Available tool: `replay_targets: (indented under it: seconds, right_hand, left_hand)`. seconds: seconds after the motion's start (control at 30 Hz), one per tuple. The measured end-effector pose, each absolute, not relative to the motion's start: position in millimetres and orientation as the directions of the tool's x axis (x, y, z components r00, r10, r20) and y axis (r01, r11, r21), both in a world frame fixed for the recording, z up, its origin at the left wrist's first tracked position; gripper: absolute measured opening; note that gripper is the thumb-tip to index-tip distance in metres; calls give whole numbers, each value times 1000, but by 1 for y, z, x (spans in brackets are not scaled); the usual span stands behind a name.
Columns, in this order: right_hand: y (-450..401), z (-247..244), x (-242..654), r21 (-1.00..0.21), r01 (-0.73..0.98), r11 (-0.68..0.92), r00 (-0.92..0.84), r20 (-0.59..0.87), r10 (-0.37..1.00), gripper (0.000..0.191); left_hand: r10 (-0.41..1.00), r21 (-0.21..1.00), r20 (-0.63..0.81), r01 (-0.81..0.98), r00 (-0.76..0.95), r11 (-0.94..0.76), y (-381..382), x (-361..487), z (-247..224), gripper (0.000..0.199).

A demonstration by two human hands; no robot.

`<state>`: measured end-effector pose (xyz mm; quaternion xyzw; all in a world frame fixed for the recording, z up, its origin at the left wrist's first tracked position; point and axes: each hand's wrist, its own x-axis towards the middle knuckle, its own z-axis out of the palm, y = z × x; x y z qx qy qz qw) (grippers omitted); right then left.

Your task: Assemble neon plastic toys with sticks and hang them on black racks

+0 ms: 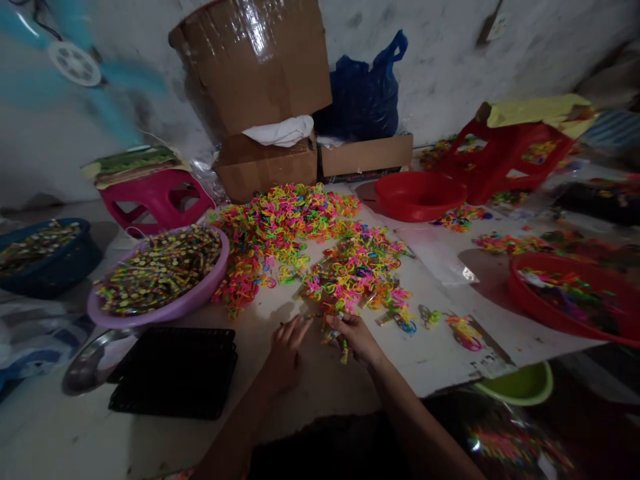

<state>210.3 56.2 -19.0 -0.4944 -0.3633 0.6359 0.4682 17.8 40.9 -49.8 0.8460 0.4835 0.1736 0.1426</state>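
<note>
My right hand [354, 339] is closed, thumb on top, on small colourful plastic pieces [344, 352] that hang below its fingers; their exact kind is too small to tell. Just to the left, my left hand [286, 350] hovers low over the table with its fingers stretched toward the right hand. A small piece shows near its fingertips, and I see no firm grip on it. Right beyond both hands lies a loose heap of bright plastic trinkets [357, 270] in pink, yellow, green and orange. A larger pile of similar trinkets [293, 217] spreads behind it.
On the left stand a lilac basin [225, 257] full of small striped sticks, black trays [173, 373] and a metal dish [75, 373]. Cardboard boxes [265, 163] line the wall. To the right are red basins [420, 197] and a red stool [480, 167]. A fan [75, 63] spins at upper left.
</note>
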Motion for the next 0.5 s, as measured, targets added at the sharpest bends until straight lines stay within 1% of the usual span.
replay_targets:
  seconds: [0.07,0.13,0.2,0.23,0.33,0.43,0.5]
  right_hand:
    - [56,-18,212,-923,-241,-300,-40,-299,953,39]
    - [56,-19,212,-921,-244,-303,-26,-307,952,38]
    - [56,-20,210,-920,-243,-309,-44,-308,950,38]
    - [57,-21,209,-920,-242,-309,-63,-303,951,38]
    - [58,-20,206,-926,-227,-303,-98,-288,953,39]
    - [57,-16,207,-923,-223,-314,-80,-304,949,39]
    - [57,-12,209,-915,-218,-341,-69,-334,940,39]
  left_hand:
    - [921,398,213,832,326,-386,40,16,-57,69]
    - [956,378,223,888,189,-263,37,14,-63,55]
    - [972,350,209,920,106,-175,33,14,-67,38]
    - [976,339,205,930,75,-142,31,14,-67,33]
    - [979,355,200,929,30,-101,31,12,-65,32]
    - [993,411,116,910,14,-61,37,6,-55,32]
    - [997,405,65,914,-46,16,40,1,-47,36]
